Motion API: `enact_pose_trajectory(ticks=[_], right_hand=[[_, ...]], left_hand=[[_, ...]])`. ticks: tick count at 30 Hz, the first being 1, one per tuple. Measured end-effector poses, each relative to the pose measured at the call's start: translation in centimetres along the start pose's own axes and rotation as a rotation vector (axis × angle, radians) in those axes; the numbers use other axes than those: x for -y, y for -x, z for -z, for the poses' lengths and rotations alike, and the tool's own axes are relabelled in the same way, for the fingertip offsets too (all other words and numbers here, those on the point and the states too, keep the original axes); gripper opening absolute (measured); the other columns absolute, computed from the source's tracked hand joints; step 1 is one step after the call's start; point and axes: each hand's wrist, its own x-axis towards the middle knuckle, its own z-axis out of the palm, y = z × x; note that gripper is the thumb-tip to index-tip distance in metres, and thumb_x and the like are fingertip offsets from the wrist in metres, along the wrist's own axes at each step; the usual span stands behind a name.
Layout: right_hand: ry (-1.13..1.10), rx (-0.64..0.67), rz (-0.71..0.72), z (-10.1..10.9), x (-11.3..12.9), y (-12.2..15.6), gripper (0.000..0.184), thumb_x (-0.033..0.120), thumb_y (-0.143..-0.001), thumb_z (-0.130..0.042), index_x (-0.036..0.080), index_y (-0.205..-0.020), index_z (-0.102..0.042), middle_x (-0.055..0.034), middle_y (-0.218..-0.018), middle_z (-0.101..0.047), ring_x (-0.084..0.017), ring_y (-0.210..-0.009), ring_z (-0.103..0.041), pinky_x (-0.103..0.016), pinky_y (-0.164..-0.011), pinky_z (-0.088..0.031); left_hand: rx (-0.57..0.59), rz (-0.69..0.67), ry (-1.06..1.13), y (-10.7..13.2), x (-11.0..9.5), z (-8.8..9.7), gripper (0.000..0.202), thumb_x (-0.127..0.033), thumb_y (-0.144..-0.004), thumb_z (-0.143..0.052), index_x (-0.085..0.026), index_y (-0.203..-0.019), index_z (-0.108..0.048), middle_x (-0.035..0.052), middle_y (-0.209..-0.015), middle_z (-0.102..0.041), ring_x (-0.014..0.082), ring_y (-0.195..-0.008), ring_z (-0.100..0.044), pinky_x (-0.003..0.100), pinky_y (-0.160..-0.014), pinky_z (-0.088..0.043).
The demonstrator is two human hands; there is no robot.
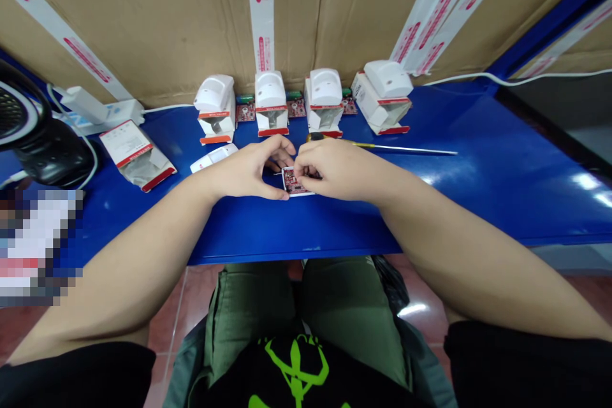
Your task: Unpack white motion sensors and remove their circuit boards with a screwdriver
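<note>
A small white plastic housing (300, 195) with a red circuit board (292, 183) inside lies on the blue table before me. My left hand (261, 169) curves around its left end, thumb against the lower left corner and bent fingers by the upper edge. Over the right part of the board, my right hand (329, 166) has thumb and fingers pinched together; anything between them is hidden. Just behind the right hand lies a screwdriver (406, 149) with a yellow handle and long metal shaft. A white detector cover (213, 157) rests beyond my left wrist.
Several white detectors sit on small boxes, one being this detector (323, 86), along the cardboard wall (301, 6). Red boards (296, 108) with green parts lie between them. At left are an opened box (138, 156), a power strip (115, 116) and a black device (43, 127).
</note>
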Motion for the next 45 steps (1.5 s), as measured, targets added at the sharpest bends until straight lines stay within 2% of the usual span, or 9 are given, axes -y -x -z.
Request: enact_pose_trajectory(ticks=[13, 23, 30, 36, 45], right_hand=[[0.043, -0.019, -0.058, -0.21, 0.58, 0.01, 0.015, 0.014, -0.099, -0.065, 0.016, -0.094, -0.080, -0.0088, -0.099, -0.072, -0.020, -0.090, -0.061, -0.034, -0.081, -0.040], [0.124, 0.000, -0.056, -0.37, 0.84, 0.06, 0.027, 0.016, -0.106, -0.056, 0.012, -0.102, -0.082, -0.0135, -0.103, -0.073, -0.023, -0.090, -0.062, -0.037, -0.082, -0.040], [0.125, -0.022, 0.013, -0.50, 0.57, 0.09, 0.029, 0.018, -0.109, -0.055, 0.013, -0.099, -0.082, -0.0126, -0.099, -0.073, -0.022, -0.088, -0.061, -0.037, -0.082, -0.040], [0.149, 0.006, -0.007, -0.44, 0.73, 0.03, 0.032, 0.018, -0.110, -0.053, 0.011, -0.104, -0.084, -0.0153, -0.104, -0.075, -0.023, -0.089, -0.063, -0.038, -0.083, -0.041], [0.201, -0.040, 0.056, -0.61, 0.53, 0.25, 0.038, 0.022, -0.114, -0.050, 0.012, -0.105, -0.085, -0.0145, -0.102, -0.077, -0.022, -0.085, -0.062, -0.037, -0.079, -0.039]], left_hand=[[-0.003, 0.010, -0.010, 0.00, -0.17, -0.03, 0.058, -0.032, -0.080, -0.094, -0.023, -0.126, -0.061, 0.0117, -0.130, -0.083, 0.0277, -0.119, -0.080, 0.045, -0.107, -0.064], [-0.006, 0.002, -0.011, 0.01, 0.10, -0.08, 0.060, -0.034, -0.079, -0.095, -0.024, -0.127, -0.060, 0.0121, -0.132, -0.082, 0.0274, -0.119, -0.080, 0.044, -0.106, -0.064], [-0.009, -0.006, -0.014, -0.03, 0.02, -0.11, 0.058, -0.032, -0.079, -0.094, -0.025, -0.126, -0.061, 0.0108, -0.127, -0.083, 0.0279, -0.118, -0.080, 0.045, -0.106, -0.065], [-0.009, -0.001, -0.010, 0.03, -0.02, -0.07, 0.059, -0.033, -0.079, -0.094, -0.024, -0.126, -0.061, 0.0113, -0.127, -0.083, 0.0277, -0.117, -0.080, 0.044, -0.106, -0.064], [-0.011, 0.011, -0.026, 0.06, -0.21, -0.10, 0.058, -0.032, -0.079, -0.095, -0.025, -0.126, -0.061, 0.0097, -0.126, -0.083, 0.0271, -0.117, -0.081, 0.043, -0.105, -0.065]])
